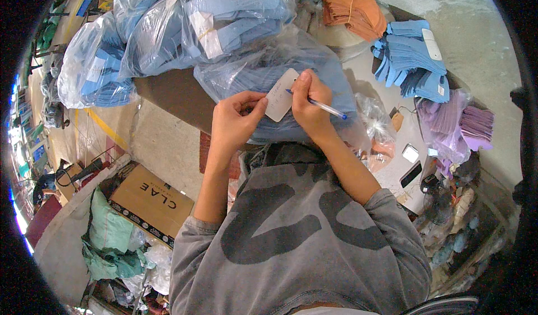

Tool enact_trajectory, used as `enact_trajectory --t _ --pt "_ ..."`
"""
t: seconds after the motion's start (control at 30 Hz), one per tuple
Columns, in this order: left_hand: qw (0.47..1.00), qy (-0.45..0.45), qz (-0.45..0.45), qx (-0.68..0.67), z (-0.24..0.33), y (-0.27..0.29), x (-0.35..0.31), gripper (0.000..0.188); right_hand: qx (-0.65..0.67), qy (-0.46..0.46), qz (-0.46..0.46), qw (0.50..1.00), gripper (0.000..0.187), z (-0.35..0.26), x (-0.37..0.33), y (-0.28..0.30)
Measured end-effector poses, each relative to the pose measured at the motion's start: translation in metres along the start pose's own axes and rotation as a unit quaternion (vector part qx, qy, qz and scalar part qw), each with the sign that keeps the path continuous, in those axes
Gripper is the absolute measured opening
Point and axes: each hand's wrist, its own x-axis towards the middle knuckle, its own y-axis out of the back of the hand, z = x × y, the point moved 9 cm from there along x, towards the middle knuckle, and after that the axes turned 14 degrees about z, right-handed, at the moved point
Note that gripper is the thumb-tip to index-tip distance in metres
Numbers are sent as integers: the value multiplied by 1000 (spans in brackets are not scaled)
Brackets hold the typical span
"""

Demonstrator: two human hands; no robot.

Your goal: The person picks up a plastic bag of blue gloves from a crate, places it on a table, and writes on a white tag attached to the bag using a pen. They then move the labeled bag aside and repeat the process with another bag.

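Note:
A small white card (281, 95) is pinched at its left edge by my left hand (238, 115). My right hand (311, 103) grips a blue ballpoint pen (329, 109), its tip touching or very close to the card's right side. Faint handwriting shows on the card. Beneath both hands lies a clear plastic bag (258, 71) filled with blue cut pieces, perhaps fabric or leather; the kind is unclear.
More clear bags (159, 38) of blue pieces lie far left. Orange pieces (352, 10), loose blue pieces (412, 54) and purple pieces (476, 126) are stacked at right. A black phone (411, 175) lies on the grey table (386, 183). A cardboard box (151, 203) stands lower left.

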Motion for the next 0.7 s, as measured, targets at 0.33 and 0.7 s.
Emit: enact_trajectory --t 0.33,0.7 --pt "1000 -4 0 -2 3 -1 2 23 -27 17 -10 999 34 5 1 -1" --pt "1000 -4 -4 -1 6 -1 1 23 -36 -6 10 999 35 14 6 1"
